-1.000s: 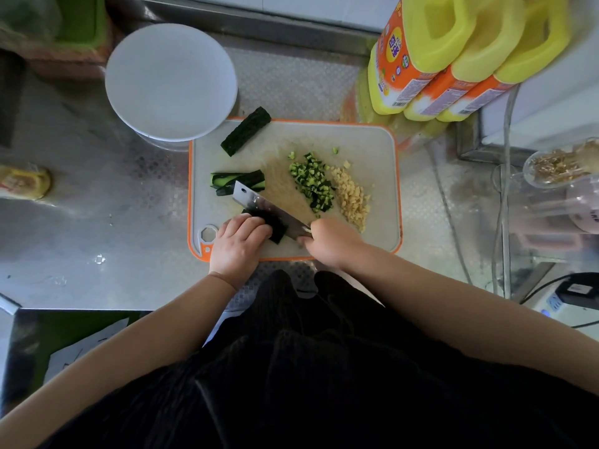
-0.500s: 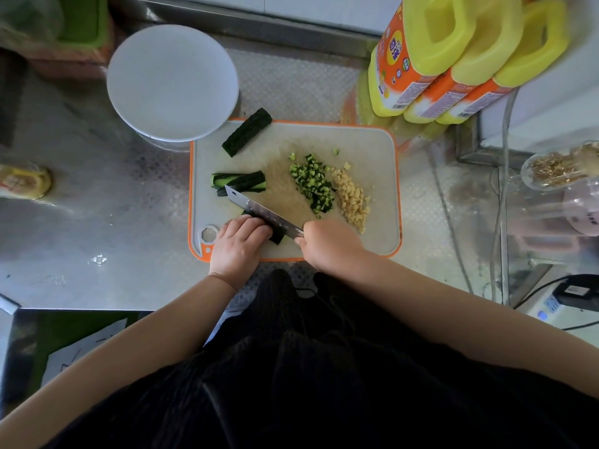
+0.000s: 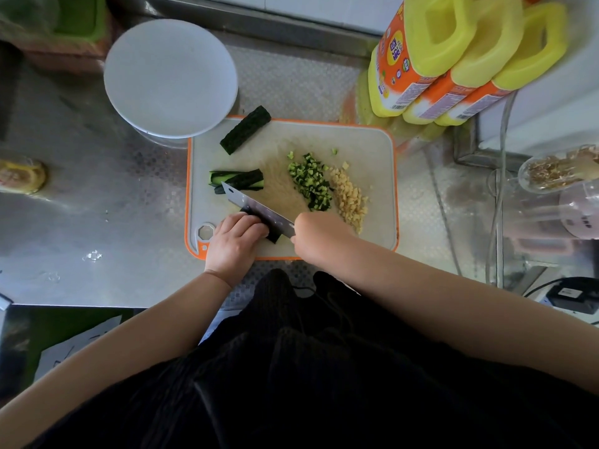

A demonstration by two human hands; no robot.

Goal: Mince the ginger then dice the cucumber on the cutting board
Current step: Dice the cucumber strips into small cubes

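Ginger [image 3: 349, 197] lies minced; dicing is underway. The left hand [image 3: 234, 242] curls over a cucumber piece [image 3: 274, 236] near the board's [image 3: 372, 150] edge, the right hand [image 3: 319, 235] grips the knife [image 3: 256, 207]. Next cuts likely need fingertips tucked.

A dimpled steel surface [image 3: 97, 222] fills the view, daylight glinting off it. At 12 o'clock a steel ledge [image 3: 275, 21] meets a pale wall; at 8 o'clock, dark green floor [image 3: 48, 332].
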